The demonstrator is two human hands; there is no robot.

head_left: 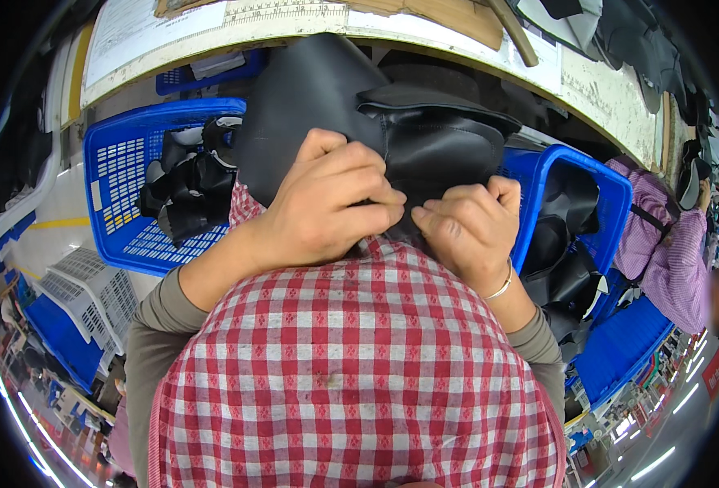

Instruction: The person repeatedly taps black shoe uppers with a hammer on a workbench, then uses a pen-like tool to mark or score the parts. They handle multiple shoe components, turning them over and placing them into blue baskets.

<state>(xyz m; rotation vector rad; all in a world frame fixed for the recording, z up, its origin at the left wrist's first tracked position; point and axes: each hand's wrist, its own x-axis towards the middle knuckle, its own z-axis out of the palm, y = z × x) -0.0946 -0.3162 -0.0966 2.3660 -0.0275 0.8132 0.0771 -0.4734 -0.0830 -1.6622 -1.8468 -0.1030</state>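
Observation:
A black leather piece (pixel 310 89) with a stitched seam and a folded flap lies across my lap, close to my body. My left hand (pixel 331 191) is closed on its near edge, fingers curled and thumb pressed in. Just to the right, my right hand (pixel 473 228) pinches the same edge, its fingertips pointing toward the left hand's. A small gap separates the two hands. The exact bit of edge between the fingertips is hidden. A red and white checked apron (pixel 359 366) covers my front below the hands.
A blue basket (pixel 115 236) with black leather pieces (pixel 188 199) stands at left. Another blue basket (pixel 619 195) holds more at right. Ahead is a white table (pixel 603 106) with a ruler (pixel 286 11) and brown board. A person in a purple checked sleeve (pixel 676 268) is at far right.

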